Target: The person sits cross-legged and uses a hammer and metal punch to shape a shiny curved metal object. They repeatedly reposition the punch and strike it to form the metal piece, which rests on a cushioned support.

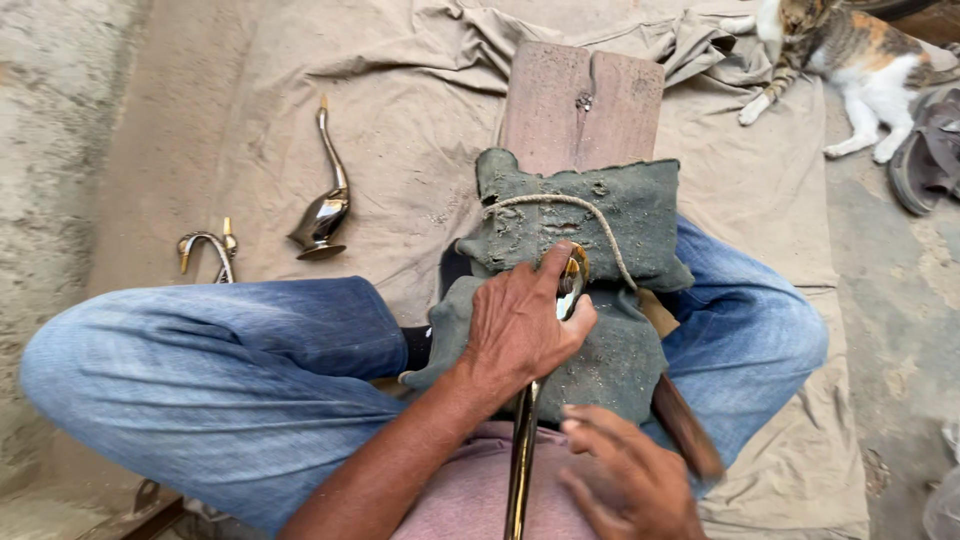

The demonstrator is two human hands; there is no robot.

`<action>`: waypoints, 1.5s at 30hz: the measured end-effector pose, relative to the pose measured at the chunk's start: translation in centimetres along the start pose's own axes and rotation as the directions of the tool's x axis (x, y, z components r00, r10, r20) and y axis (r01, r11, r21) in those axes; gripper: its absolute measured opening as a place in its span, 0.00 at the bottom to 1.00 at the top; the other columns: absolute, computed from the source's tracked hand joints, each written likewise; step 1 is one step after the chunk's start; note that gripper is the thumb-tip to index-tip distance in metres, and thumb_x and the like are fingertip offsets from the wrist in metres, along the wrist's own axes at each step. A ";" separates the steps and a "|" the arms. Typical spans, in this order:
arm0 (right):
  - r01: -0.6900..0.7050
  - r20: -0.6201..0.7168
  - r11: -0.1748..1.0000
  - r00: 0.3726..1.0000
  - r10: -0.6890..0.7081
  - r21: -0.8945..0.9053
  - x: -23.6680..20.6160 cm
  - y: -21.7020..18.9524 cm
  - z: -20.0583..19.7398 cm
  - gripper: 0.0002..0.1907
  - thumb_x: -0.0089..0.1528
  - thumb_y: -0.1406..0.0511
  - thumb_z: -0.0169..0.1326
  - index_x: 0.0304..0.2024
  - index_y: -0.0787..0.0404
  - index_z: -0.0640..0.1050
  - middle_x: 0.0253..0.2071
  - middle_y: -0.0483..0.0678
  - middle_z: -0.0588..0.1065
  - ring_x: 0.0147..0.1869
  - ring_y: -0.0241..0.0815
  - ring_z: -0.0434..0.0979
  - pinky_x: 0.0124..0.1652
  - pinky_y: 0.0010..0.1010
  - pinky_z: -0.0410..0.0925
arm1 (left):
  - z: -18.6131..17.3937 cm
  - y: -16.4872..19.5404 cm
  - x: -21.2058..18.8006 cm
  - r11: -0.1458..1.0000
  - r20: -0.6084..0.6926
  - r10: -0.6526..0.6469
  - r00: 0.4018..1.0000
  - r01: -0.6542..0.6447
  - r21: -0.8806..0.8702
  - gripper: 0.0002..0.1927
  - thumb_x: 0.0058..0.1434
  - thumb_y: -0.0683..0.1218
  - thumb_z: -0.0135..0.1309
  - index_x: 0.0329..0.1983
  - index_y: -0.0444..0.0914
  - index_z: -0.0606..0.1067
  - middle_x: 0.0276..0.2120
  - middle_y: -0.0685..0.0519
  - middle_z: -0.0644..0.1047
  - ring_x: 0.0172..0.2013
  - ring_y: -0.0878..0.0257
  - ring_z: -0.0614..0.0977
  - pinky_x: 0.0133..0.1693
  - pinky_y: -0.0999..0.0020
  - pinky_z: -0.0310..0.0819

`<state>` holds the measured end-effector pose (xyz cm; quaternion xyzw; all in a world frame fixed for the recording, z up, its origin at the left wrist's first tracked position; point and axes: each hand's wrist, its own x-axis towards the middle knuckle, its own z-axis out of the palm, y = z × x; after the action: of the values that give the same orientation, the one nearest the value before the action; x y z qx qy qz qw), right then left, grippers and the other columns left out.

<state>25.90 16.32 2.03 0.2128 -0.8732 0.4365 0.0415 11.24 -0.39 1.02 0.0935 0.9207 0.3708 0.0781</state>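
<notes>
While left hand [520,325] clamps one brass swan [548,370], right hand [625,480] half-open, two swans [322,190] beside.

One camera only, worn on the head, looking steeply down over the seated person's crossed legs. It sits close above the lap; the view reaches the far wooden plank [581,102] and cloth-covered floor [420,120].

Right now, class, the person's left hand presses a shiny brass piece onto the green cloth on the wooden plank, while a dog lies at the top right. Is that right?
Not quite: the head view shows a cat, not a dog, lying at top right. The left hand does press the brass piece onto the green cloth on the wooden plank.
</notes>
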 end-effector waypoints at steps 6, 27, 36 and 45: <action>0.357 0.284 0.932 0.902 -0.325 -0.068 3.3 -1.7 0.3 0.19 0.56 0.66 0.64 0.49 0.64 0.78 0.52 0.57 0.78 0.39 0.44 0.82 0.36 0.36 0.75 | 1.5 0.6 -0.2 0.990 -0.191 0.129 0.973 -0.116 0.078 0.34 0.58 0.57 0.56 0.65 0.37 0.69 0.32 0.37 0.78 0.34 0.41 0.81 0.40 0.43 0.74; 0.348 0.218 0.929 0.923 -0.317 -0.123 -0.1 1.0 -0.4 0.19 0.57 0.69 0.55 0.51 0.69 0.73 0.57 0.62 0.76 0.52 0.56 0.82 0.50 0.45 0.75 | -1.6 -2.7 8.7 0.904 -0.295 0.427 0.855 -0.405 0.136 0.08 0.63 0.45 0.59 0.44 0.40 0.77 0.38 0.53 0.76 0.39 0.58 0.79 0.41 0.59 0.78; 0.370 0.226 0.926 0.911 -0.346 -0.076 0.8 1.5 -0.8 0.20 0.55 0.69 0.56 0.50 0.68 0.74 0.54 0.60 0.76 0.47 0.50 0.80 0.44 0.41 0.75 | -4.2 -2.6 2.4 0.816 0.371 0.527 0.765 -0.577 0.029 0.07 0.44 0.41 0.57 0.28 0.41 0.75 0.23 0.52 0.73 0.31 0.58 0.76 0.33 0.59 0.72; 0.375 0.226 0.927 0.904 -0.362 -0.015 1.5 1.5 -1.4 0.20 0.55 0.68 0.55 0.49 0.68 0.74 0.53 0.59 0.76 0.47 0.50 0.79 0.43 0.40 0.75 | -5.5 -9.7 7.7 0.874 0.337 -0.034 0.941 -0.135 0.467 0.19 0.54 0.35 0.54 0.44 0.45 0.84 0.39 0.47 0.82 0.47 0.52 0.78 0.51 0.58 0.75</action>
<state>23.77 17.67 2.14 0.4195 -0.8287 0.3691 0.0327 1.54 -9.15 -2.38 0.1960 0.9543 0.1095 0.1974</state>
